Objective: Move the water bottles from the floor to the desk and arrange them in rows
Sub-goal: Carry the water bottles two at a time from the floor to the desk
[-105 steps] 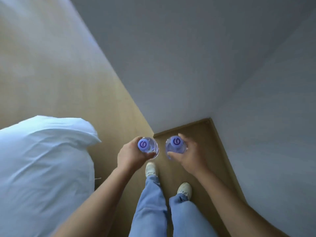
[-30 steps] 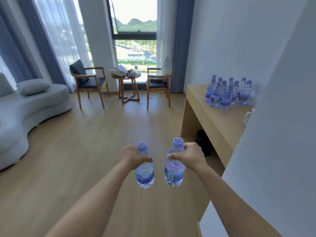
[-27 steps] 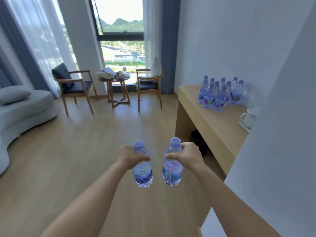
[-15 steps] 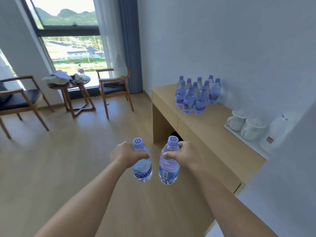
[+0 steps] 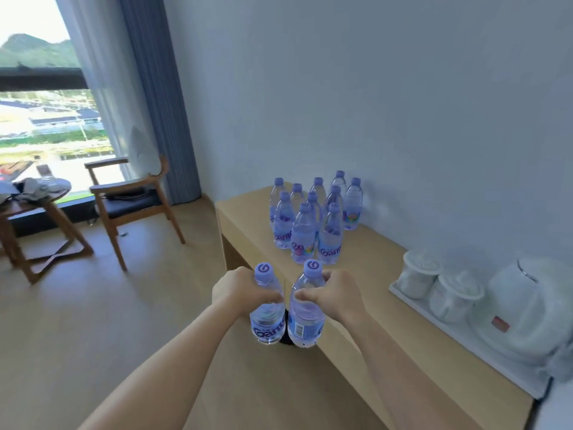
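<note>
Left hand grips bottle upright | right hand grips second bottle

Wooden armchair with dark seat by window, blue curtain, small round table at left, white tray carrying 2 cups, white kettle

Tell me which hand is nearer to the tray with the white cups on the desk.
Right. The right hand, holding a bottle, is over the desk's front edge, on the tray's side. The left hand, with its own bottle, hangs farther out, over the floor.
</note>
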### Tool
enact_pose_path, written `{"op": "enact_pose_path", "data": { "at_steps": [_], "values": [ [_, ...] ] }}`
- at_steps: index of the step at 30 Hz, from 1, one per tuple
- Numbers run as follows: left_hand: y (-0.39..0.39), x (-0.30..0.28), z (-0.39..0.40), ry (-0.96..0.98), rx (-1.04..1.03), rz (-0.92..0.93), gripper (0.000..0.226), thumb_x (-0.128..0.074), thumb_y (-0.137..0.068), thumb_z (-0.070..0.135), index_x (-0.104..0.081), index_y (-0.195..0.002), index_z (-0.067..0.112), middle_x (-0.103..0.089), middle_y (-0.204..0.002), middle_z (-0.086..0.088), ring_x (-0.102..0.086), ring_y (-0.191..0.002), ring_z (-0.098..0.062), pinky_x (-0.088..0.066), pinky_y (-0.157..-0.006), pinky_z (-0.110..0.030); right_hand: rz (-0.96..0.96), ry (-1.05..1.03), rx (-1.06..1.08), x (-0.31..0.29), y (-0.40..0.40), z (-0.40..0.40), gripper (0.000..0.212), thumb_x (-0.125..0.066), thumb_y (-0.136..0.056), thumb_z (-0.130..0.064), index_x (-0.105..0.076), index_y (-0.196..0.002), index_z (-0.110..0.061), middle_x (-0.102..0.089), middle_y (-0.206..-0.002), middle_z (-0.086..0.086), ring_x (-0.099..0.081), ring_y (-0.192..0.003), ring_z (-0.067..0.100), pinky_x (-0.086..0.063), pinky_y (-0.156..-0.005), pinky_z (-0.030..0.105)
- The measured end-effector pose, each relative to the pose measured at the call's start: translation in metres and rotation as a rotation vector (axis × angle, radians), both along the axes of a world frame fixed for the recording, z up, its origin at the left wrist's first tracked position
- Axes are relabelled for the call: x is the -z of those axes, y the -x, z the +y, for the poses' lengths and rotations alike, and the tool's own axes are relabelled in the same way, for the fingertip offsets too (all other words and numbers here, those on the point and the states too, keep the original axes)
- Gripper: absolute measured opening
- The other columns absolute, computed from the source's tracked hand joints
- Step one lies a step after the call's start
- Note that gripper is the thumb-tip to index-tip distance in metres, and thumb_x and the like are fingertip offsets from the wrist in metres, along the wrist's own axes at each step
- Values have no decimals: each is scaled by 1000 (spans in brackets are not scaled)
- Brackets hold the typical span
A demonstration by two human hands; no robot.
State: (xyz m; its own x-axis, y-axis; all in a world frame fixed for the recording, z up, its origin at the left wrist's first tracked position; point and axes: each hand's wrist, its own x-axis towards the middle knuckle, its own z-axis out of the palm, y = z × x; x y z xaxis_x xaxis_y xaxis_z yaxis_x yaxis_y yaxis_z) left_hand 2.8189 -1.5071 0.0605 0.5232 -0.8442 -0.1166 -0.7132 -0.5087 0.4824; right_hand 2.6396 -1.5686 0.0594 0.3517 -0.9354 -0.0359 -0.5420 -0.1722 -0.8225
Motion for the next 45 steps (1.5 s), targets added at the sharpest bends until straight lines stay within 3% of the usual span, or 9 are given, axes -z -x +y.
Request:
{"op": "enact_pose_path", "data": {
  "at_steps": [5, 10, 15, 22, 28, 34, 38, 42, 45],
  "values": [
    [-8, 4, -76, 11, 109, 13, 50, -70, -43, 67, -52, -60, 23, -55, -60, 8, -53, -56, -8, -34, -45, -22, 5, 21, 106, 1, -9, -58, 32, -79, -59, -33, -48, -53, -25, -47, -44, -12, -44, -44, 3, -32, -46, 21],
    [-12, 16, -141, -9, 261, 28, 47, -71, -46, 65, -53, -64, 26, -57, -65, 9, -54, -58, -9, -35, -46, -23, 76, -6, 199, 10, -12, -101, 37, -78, -60, -39, -65, -86, -16, -65, -79, -5, -61, -74, 16, -38, -58, 24],
    [-12, 23, -199, -73, 462, -8, 47, -70, -52, 65, -51, -66, 24, -54, -65, 9, -54, -61, -10, -35, -49, -24, 64, -51, 381, 19, -11, -132, 28, -77, -57, -34, -51, -59, -27, -54, -53, -13, -50, -43, -3, -31, -37, 11],
    [-7, 32, -250, -103, 607, -17, 53, -72, -51, 62, -41, -61, 20, -48, -56, 5, -49, -52, -12, -32, -44, -23, 84, -133, 581, 29, -14, -157, 27, -77, -56, -36, -56, -69, -25, -58, -63, -11, -56, -58, 4, -38, -48, 22],
    [-12, 34, -268, -98, 697, 12, 50, -68, -50, 64, -43, -67, 24, -52, -61, 7, -55, -59, -12, -35, -46, -24, 54, -155, 684, 37, -20, -157, 32, -77, -59, -32, -64, -84, -16, -66, -77, -2, -64, -75, 18, -47, -63, 29],
    [-20, 56, -257, 22, 721, 16, 62, -62, -65, 65, -49, -113, 29, -58, -86, 10, -61, -90, -19, -39, -61, -28, 11, -121, 688, 44, -19, -144, 42, -78, -65, -35, -62, -103, -27, -65, -94, -10, -61, -84, 10, -44, -66, 23],
    [-19, 63, -251, 112, 705, 83, 64, -63, -71, 61, -45, -122, 27, -64, -104, 5, -61, -97, -21, -43, -68, -29, -42, -97, 682, 49, -21, -138, 50, -77, -71, -33, -57, -115, -23, -65, -107, -5, -61, -97, 13, -49, -84, 31],
    [-23, 69, -238, 170, 710, 246, 78, -67, -75, 52, -30, -139, 24, -43, -140, 5, -51, -119, -19, -45, -82, -32, -76, -57, 701, 51, -27, -137, 51, -74, -75, -32, -53, -120, -20, -61, -113, -4, -57, -101, 11, -43, -84, 27],
    [-25, 76, -219, 227, 659, 262, 85, -68, -77, 44, -21, -144, 22, -28, -146, 8, -43, -125, -16, -44, -83, -31, -128, -8, 762, 50, -32, -136, 46, -73, -77, -34, -53, -116, -20, -59, -113, -6, -54, -101, 9, -40, -84, 24]
  ]
}}
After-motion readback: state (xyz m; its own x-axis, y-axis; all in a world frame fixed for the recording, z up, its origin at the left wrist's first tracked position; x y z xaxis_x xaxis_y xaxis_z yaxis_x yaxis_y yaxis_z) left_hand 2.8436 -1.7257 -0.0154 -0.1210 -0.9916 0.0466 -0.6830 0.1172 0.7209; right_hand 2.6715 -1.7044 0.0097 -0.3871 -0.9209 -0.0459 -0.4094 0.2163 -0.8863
